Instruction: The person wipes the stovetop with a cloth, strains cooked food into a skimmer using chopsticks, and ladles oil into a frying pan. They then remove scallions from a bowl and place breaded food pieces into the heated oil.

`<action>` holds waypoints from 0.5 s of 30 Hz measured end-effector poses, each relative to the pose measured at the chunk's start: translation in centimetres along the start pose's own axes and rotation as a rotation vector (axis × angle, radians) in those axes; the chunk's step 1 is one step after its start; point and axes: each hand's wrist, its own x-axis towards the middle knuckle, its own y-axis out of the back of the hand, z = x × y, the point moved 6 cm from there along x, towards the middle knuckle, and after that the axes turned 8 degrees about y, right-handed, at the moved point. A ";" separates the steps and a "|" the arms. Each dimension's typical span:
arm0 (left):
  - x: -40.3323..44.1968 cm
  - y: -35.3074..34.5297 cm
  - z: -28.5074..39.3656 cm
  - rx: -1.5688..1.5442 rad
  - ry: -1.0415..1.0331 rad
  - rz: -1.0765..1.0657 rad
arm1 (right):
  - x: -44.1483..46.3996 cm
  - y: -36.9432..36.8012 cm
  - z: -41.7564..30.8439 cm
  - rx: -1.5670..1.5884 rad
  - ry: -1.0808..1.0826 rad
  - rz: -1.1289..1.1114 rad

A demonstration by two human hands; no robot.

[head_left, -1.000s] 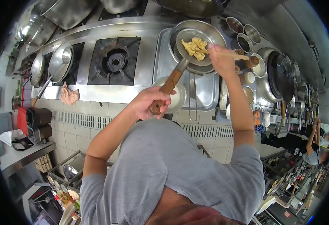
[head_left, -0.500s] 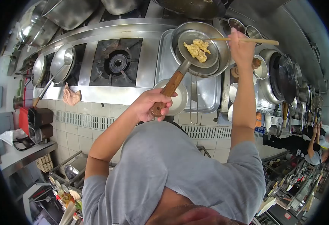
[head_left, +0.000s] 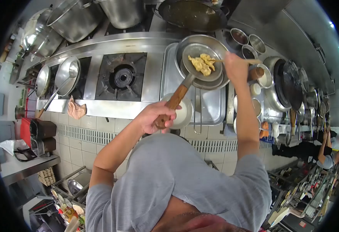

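Observation:
My left hand (head_left: 158,116) is closed around the wooden handle of a round metal strainer (head_left: 212,76). Several lumps of yellow, battered-looking food (head_left: 201,64) lie in the strainer. Beneath it is a wide metal bowl (head_left: 185,43) on a metal tray (head_left: 215,112). My right hand (head_left: 236,70) grips wooden chopsticks (head_left: 253,61), whose tips touch the food; I cannot tell whether there are one or two sticks. A pale bowl (head_left: 183,115) sits beside the strainer's handle, partly hidden by my left hand.
Left of the tray is a gas burner (head_left: 123,77), with a ladle (head_left: 66,83) in a metal pan further left. A large wok (head_left: 192,17) and tall pots (head_left: 123,13) stand behind. Small bowls (head_left: 257,43) line the right side. Another person (head_left: 324,154) works at far right.
The whole view has shifted, so the stove and bowls sit lower in it. My right hand has moved slightly left with the chopsticks, toward the strainer. My left hand keeps its grip.

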 end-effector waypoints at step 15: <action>-7.4 -3.9 3.9 0.045 0.040 -0.226 | -10.7 17.1 -1.3 0.424 -0.554 0.723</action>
